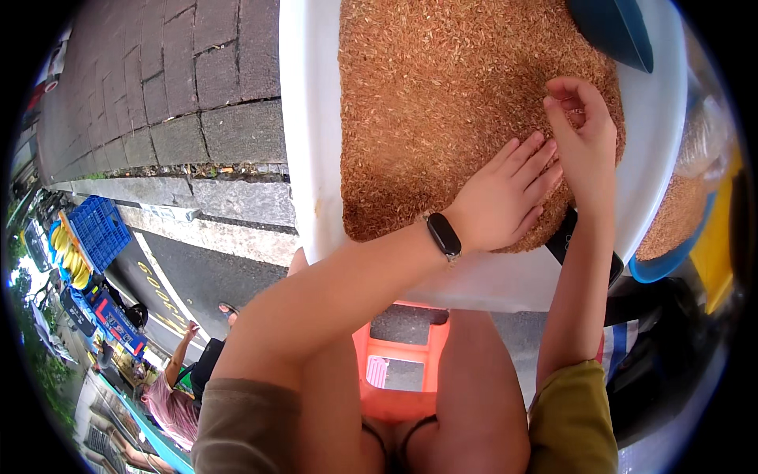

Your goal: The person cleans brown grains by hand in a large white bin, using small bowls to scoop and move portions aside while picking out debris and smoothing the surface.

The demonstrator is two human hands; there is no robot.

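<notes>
Where the left grip (505, 193) lies, grain (426, 103) is hidden.

The left hand (508, 192) lies on brown grain (426, 103) in a white tray (302, 134), near the right hand (586, 134).

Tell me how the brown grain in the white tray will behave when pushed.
The brown grain will likely slide and heap rather than move as one, being many small loose pieces. Single grains look light and slim, so some may scatter. Pushed left, it would probably bank against the white tray's side, where its edge runs nearly straight.
</notes>
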